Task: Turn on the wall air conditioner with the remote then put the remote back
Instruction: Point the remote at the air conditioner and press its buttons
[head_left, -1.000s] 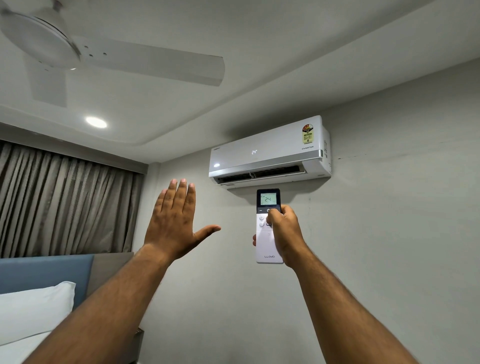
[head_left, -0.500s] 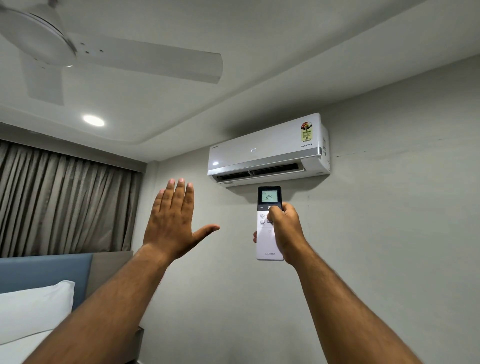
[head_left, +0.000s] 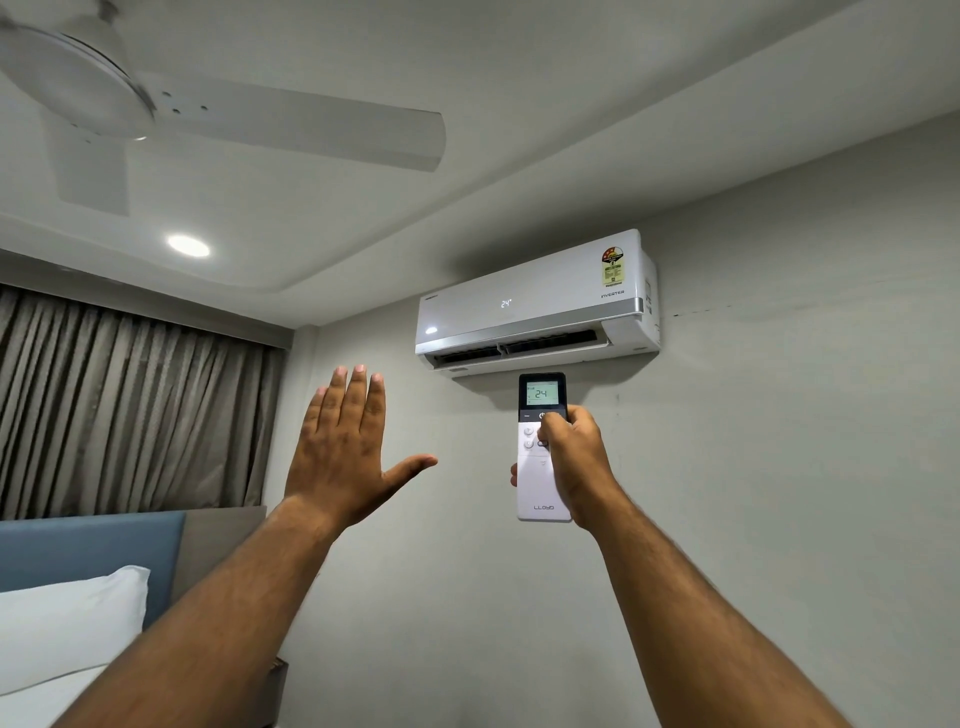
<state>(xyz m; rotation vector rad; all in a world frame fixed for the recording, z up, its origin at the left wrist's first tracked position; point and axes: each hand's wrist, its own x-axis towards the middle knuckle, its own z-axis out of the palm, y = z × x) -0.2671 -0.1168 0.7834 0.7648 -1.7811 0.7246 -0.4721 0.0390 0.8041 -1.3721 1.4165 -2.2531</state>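
Note:
The white wall air conditioner (head_left: 535, 306) hangs high on the grey wall, its front showing 24 and its bottom louver open. Just below it my right hand (head_left: 576, 462) holds a white remote (head_left: 540, 493) upright, thumb resting on the buttons under the dark top. The remote's lit screen reads 24. My left hand (head_left: 348, 441) is raised to the left of the remote, flat, fingers together and thumb spread, holding nothing.
A white ceiling fan (head_left: 156, 114) and a recessed light (head_left: 188, 246) are overhead at the left. Grey curtains (head_left: 124, 410) cover the left wall. A blue headboard (head_left: 88, 551) and a white pillow (head_left: 67, 623) sit at the lower left.
Both hands and the remote stay almost still; the view has shifted only slightly. The air conditioner's display and louver look the same.

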